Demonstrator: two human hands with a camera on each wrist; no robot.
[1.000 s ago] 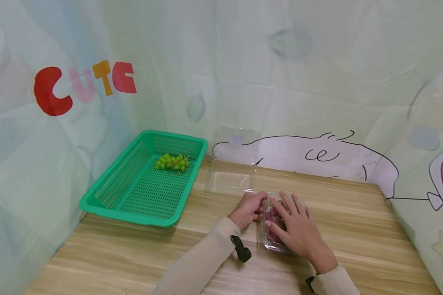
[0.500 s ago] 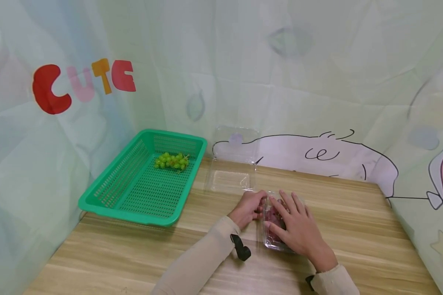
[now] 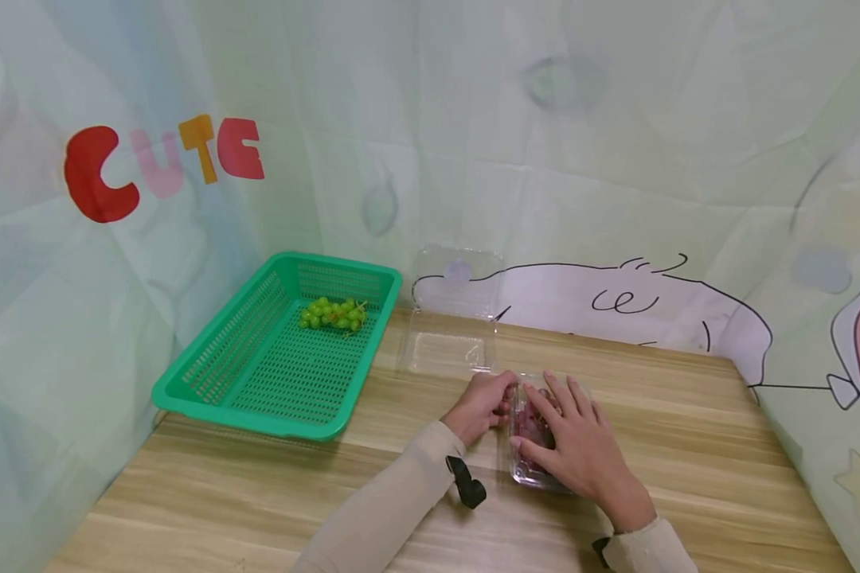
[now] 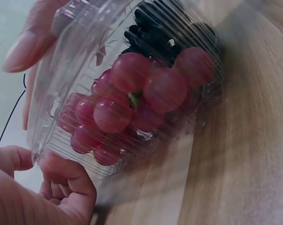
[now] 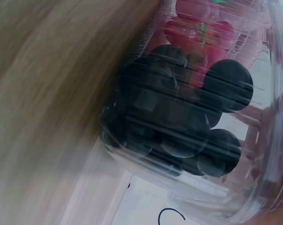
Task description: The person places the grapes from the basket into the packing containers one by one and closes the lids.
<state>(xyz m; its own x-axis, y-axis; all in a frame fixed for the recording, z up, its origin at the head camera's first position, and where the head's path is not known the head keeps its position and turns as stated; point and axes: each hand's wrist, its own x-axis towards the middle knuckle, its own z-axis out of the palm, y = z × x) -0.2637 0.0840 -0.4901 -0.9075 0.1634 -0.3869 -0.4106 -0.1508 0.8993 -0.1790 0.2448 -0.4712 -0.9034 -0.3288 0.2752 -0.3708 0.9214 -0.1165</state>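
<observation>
A clear plastic clamshell box [image 3: 526, 471] sits on the table in the head view, its lid down. Through its wall in the left wrist view I see red grapes [image 4: 112, 114] and black grapes [image 4: 153, 40] behind them. The right wrist view shows the black grapes [image 5: 179, 112] nearer. My left hand [image 3: 482, 406] pinches the box's rim near its far left corner between thumb and curled index finger. My right hand [image 3: 576, 442] lies across the lid with fingers spread and straight, covering much of the box.
A green plastic basket [image 3: 381, 362] stands at the left, with a bunch of green grapes [image 3: 333, 313] at its far end. Behind my left hand an open clear plastic box [image 3: 447, 352] leans its lid against the printed curtain [image 3: 616, 159]. Wooden table [image 3: 208, 497] extends all around.
</observation>
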